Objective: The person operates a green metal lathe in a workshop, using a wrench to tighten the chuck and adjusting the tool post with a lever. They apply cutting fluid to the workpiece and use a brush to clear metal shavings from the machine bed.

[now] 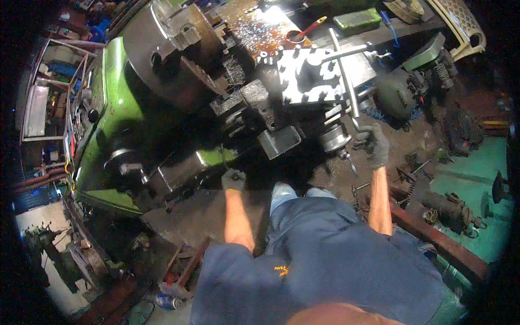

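Both my hands wear dark gloves at a green metal lathe. My left hand (234,179) is closed around the lower end of a thin lever (223,154) in front of the machine bed. To the right, my right hand (374,146) has curled fingers at a short metal lever (355,122), just below a long steel bar (344,73); the fingers partly hide the grip. A round silver handwheel (335,138) sits left of that hand. Between and beyond my hands are the tool carriage (260,103) and a brightly lit square block with bolts (306,76).
A large lathe chuck (168,49) stands at the upper left on the green housing (116,97). A red-handled brush (314,28) lies on the oily plate behind. A motor (447,208) and a reddish beam (433,235) are at the right. A can (168,301) lies at the lower left.
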`<state>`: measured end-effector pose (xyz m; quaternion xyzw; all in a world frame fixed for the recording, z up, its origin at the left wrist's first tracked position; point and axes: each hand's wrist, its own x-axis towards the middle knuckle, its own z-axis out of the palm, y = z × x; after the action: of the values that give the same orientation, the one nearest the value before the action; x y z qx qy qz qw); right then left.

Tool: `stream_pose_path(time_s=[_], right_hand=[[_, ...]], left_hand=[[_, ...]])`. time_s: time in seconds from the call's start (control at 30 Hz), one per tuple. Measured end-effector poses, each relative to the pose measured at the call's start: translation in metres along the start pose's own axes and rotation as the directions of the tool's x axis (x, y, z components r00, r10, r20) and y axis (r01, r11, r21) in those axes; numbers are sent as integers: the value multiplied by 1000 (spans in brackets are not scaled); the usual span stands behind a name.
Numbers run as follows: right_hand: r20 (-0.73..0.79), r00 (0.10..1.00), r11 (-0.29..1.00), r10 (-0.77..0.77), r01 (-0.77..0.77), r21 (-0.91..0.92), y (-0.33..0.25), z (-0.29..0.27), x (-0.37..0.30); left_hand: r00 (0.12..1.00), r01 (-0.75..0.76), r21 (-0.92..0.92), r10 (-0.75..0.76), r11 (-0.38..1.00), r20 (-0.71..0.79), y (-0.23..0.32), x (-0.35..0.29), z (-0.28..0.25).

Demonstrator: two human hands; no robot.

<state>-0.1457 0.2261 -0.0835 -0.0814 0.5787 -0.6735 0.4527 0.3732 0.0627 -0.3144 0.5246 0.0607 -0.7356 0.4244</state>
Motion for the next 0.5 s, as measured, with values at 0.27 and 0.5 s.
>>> stream_pose_path(time_s=[0.27, 0.5], right_hand=[[240, 965, 778, -109, 233, -583, -57, 85, 27], [358, 923, 869, 139, 60, -491, -76, 81, 37]], left_hand=[[992, -83, 219, 102, 972, -79, 42, -16, 52], [919, -343, 391, 391, 854, -47, -21, -78, -6]])
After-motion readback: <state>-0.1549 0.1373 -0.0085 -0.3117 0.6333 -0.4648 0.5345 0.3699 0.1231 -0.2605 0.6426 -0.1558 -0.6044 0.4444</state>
